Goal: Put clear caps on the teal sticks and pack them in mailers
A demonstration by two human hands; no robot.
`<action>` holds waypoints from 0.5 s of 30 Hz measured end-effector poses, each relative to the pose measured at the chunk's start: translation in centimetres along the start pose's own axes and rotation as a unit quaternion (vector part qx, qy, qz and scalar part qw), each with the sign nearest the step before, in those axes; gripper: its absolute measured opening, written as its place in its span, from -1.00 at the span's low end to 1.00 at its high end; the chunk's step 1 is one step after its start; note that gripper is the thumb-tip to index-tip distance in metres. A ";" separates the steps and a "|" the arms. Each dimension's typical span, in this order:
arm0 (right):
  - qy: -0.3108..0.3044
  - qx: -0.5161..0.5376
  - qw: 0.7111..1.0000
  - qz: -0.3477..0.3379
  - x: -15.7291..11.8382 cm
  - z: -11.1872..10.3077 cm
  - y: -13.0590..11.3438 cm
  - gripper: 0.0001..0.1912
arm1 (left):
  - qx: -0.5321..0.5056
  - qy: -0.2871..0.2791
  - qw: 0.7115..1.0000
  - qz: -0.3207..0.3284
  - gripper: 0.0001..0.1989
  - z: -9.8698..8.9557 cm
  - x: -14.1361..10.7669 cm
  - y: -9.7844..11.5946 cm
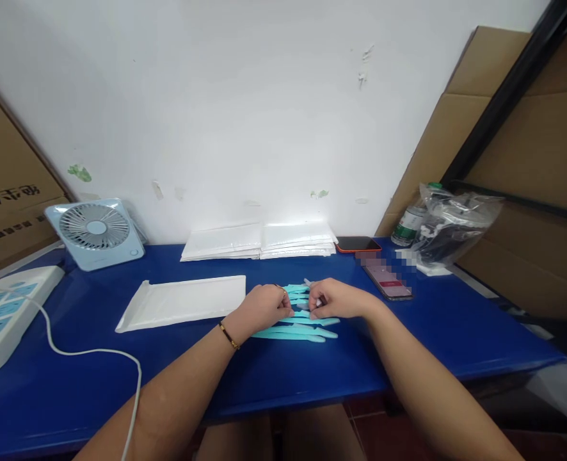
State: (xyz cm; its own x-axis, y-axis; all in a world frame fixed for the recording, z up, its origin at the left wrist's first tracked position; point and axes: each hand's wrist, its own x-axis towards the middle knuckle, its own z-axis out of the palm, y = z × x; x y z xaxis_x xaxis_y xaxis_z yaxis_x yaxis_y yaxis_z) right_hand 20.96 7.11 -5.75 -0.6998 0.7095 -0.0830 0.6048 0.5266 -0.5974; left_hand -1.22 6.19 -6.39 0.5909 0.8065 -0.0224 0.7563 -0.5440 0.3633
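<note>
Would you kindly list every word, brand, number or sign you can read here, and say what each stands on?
None reads with certainty.
Cardboard box at left: large dark characters and a smaller row beneath, too distorted to read.
Bottle: label print too small.
Lit phone: screen blurred and pixelated.

Blue bench (293, 374). Left: white power strip (38, 280), pale-blue fan (96, 228). Back: two adjoining stacks of white packets (223, 241), red-edged phone (360, 244) just beside. Middle: flat white packet (187, 302), teal strips (293, 335) roughly parallel. Right: second phone (388, 280), bottle (407, 225), clear bag (461, 221).
</note>
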 end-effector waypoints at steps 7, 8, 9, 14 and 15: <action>0.141 -0.016 0.985 0.093 -1.1 -1.6 1.2 -0.79 | 0.020 0.082 0.995 -0.060 -0.80 -1.5 0.0 -0.5; 0.143 -0.016 0.985 0.097 -1.2 -1.8 1.3 -0.78 | 0.017 0.078 0.996 -0.048 -0.78 -1.5 -0.1 -0.4; 0.131 -0.012 0.987 0.096 -1.4 -1.9 1.3 -0.77 | 0.013 0.065 0.997 -0.029 -0.76 -1.5 -0.2 -0.2; -0.048 -0.004 0.995 0.088 -1.9 -1.9 0.8 -0.75 | 0.005 -0.012 0.999 0.032 -0.84 -0.6 -0.5 0.7; -0.069 -0.012 0.993 0.091 -1.9 -1.8 0.8 -0.76 | 0.005 -0.015 1.000 0.026 -0.87 -0.5 -0.5 0.8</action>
State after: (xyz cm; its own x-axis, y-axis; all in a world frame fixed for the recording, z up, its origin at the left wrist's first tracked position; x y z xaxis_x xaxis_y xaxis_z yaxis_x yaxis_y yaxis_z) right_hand 23.44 7.01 -4.62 -0.6228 0.7236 -0.2976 0.7334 0.4074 -0.5441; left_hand -1.08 5.46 -5.67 0.6367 0.7705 -0.0313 0.7276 -0.5868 0.3554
